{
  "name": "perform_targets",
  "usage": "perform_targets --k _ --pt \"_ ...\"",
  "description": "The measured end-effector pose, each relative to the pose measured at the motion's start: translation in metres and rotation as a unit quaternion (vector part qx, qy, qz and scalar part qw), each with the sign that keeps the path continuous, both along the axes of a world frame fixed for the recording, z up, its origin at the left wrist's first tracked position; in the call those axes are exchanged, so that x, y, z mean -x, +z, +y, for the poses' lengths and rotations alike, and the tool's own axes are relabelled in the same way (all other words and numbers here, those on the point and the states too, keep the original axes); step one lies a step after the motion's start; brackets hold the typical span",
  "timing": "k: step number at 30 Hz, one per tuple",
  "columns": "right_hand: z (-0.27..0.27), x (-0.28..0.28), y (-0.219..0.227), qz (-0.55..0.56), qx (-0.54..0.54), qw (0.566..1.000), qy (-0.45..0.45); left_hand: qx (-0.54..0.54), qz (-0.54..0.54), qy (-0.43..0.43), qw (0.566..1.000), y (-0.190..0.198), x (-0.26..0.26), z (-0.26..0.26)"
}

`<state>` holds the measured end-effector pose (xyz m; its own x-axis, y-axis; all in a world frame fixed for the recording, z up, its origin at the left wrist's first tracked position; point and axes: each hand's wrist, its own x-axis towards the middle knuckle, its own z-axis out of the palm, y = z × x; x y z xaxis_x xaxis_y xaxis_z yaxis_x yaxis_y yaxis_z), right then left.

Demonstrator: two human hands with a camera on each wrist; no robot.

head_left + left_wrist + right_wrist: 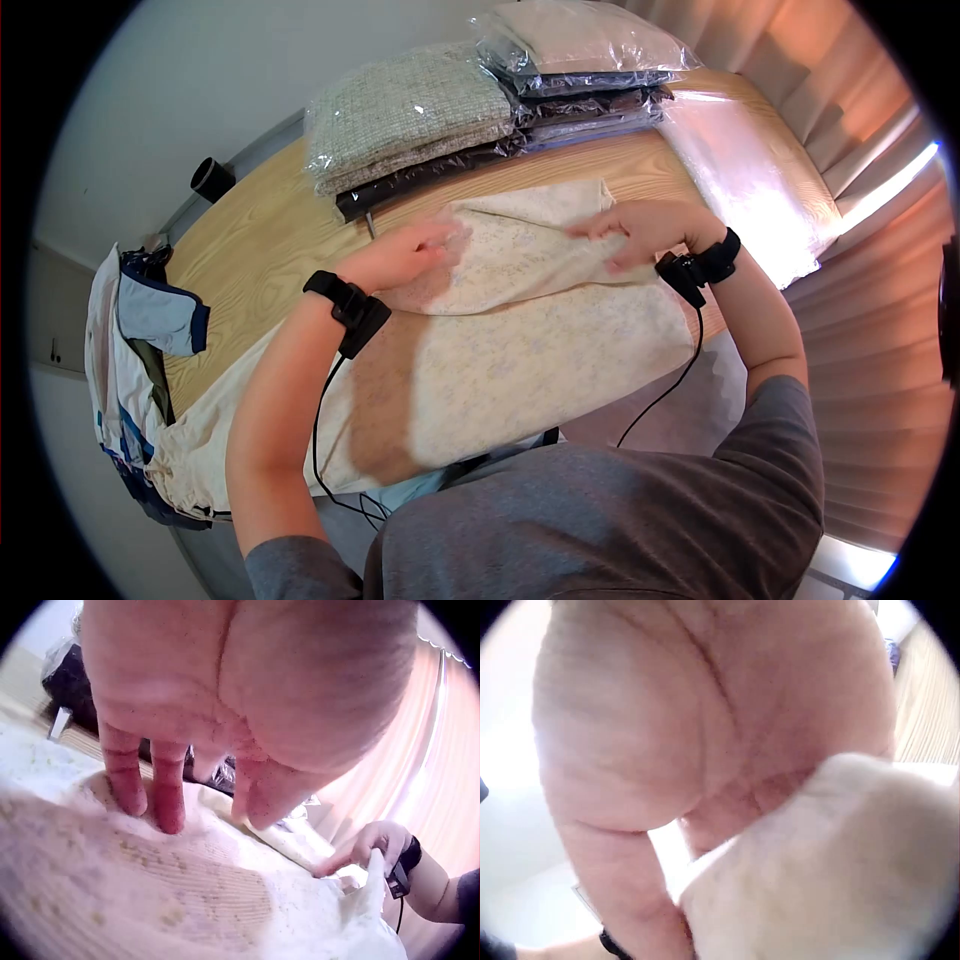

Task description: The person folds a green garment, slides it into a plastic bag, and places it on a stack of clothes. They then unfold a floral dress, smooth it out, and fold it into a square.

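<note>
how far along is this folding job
Some pieces look done: wrapped stacks sit at the back. In hand is the patterned cloth, its far part bunched or folded over, the right hand pinching it. Its near part lies spread out, so more folding seems left, then perhaps bagging in the clear plastic on the right.

I was in a room like a home or a small packing place, I could not tell which: wooden table [250,235], long curtains [870,400] at right, clothes [160,315] at left, and bagged cloths [410,105] at the far side.
</note>
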<state>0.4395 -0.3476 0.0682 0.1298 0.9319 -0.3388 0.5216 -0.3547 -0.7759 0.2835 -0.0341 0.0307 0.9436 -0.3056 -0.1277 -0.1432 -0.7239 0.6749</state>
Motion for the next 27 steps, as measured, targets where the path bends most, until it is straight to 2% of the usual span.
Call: perform_targets --k 1,3,4,5,7,8,10,11,13,14,16,17,19,20,22,24,27 --pt "0.003 -0.002 -0.002 0.0 0.0 1.0 -0.002 0.008 0.016 0.076 0.997 0.009 0.001 -0.006" --pt "0.008 -0.008 -0.005 -0.177 -0.102 0.969 -0.136 0.018 0.049 0.084 0.995 0.013 -0.002 -0.005" --pt "0.01 -0.007 0.001 -0.15 -0.095 0.969 -0.175 0.027 0.082 0.094 0.992 0.014 -0.003 -0.004" --pt "0.011 -0.009 -0.003 -0.15 -0.095 0.968 -0.175 0.027 0.082 0.093 0.992 0.009 -0.004 -0.002" --pt "0.014 -0.011 -0.008 -0.272 -0.234 0.924 -0.135 -0.045 -0.061 0.02 0.997 -0.006 -0.006 0.005" --pt "0.016 -0.013 -0.007 -0.273 -0.234 0.924 -0.135 -0.044 -0.062 0.02 0.997 -0.013 -0.008 0.009" --pt "0.028 -0.009 0.006 -0.2 -0.078 0.943 -0.253 -0.032 -0.116 0.005 0.993 -0.015 -0.01 0.008" --pt "0.031 -0.015 0.003 -0.201 -0.078 0.943 -0.253 -0.031 -0.117 0.005 0.993 -0.014 -0.01 0.011" --pt "0.039 -0.04 -0.014 -0.296 -0.239 0.883 -0.274 0.033 -0.054 0.115 0.991 0.006 -0.008 0.006" --pt "0.041 -0.052 -0.02 -0.296 -0.238 0.884 -0.274 0.034 -0.053 0.115 0.991 0.004 -0.008 0.012" --pt "0.048 -0.072 -0.03 -0.189 -0.179 0.91 -0.322 0.149 0.019 0.22 0.964 0.004 -0.004 0.031" --pt "0.049 -0.078 -0.034 -0.188 -0.179 0.911 -0.32 0.149 0.019 0.222 0.963 0.005 0.002 0.038" --pt "0.048 -0.087 -0.039 -0.126 -0.119 0.933 -0.317 -0.03 0.038 0.182 0.982 0.021 0.023 0.046" --pt "0.046 -0.09 -0.04 -0.124 -0.12 0.934 -0.312 -0.063 0.033 0.176 0.982 0.018 0.033 0.054" --pt "0.038 -0.093 -0.036 -0.024 -0.085 0.938 -0.335 -0.047 0.044 0.204 0.977 0.011 0.056 0.071" --pt "0.031 -0.091 -0.034 -0.015 -0.074 0.939 -0.336 -0.032 0.079 0.251 0.964 0.01 0.074 0.08" --pt "0.028 -0.084 -0.038 -0.001 -0.1 0.942 -0.319 -0.044 0.077 0.252 0.964 0.008 0.092 0.087"
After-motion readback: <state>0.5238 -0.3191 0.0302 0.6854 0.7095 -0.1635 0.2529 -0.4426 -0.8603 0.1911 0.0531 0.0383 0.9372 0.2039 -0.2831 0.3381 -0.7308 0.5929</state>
